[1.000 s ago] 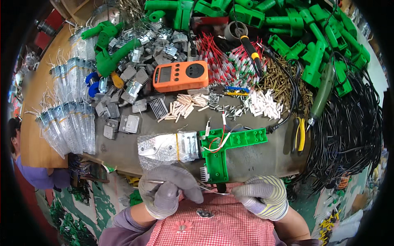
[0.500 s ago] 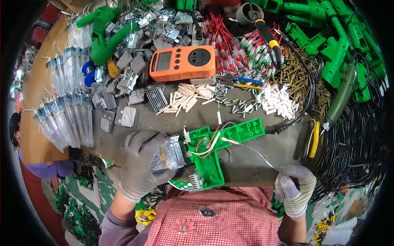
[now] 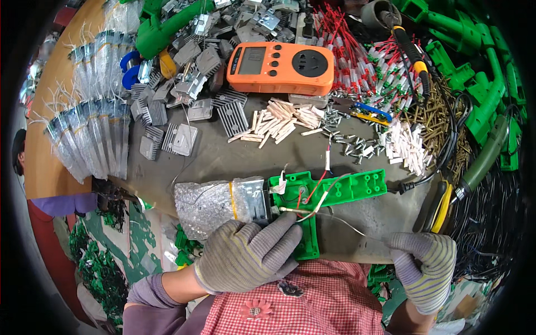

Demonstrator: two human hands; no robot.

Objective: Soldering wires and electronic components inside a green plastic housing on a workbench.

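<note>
A green plastic half housing (image 3: 357, 188), shaped like a pistol, lies open side up at the table's front edge. Against its left end sits a bubble-wrapped part (image 3: 206, 206) with a metal end and a yellow band. My left hand (image 3: 248, 254), in a striped grey glove, curls over the housing's handle and the metal end; its thumb is hidden. Beside its fingertips are a white-sleeved wire and a red wire (image 3: 319, 181). My right hand (image 3: 424, 265), also gloved, is closed in a pinch on a thin pale wire (image 3: 349, 225) stretching left to the housing.
Behind lie an orange meter (image 3: 282, 68), pale sticks (image 3: 285, 120), screws (image 3: 357, 146) and grey heat sinks (image 3: 233, 117). Yellow-handled pliers (image 3: 443, 206), a green-handled tool (image 3: 486, 153) and black cables (image 3: 474, 223) crowd the right. More wrapped parts (image 3: 92, 139) stand left; a soldering iron (image 3: 410, 50) is farther back.
My left hand has let go of the bubble-wrapped part and moved right and nearer, onto the housing's handle. My right hand still pinches the thin wire. The whole view has shifted.
</note>
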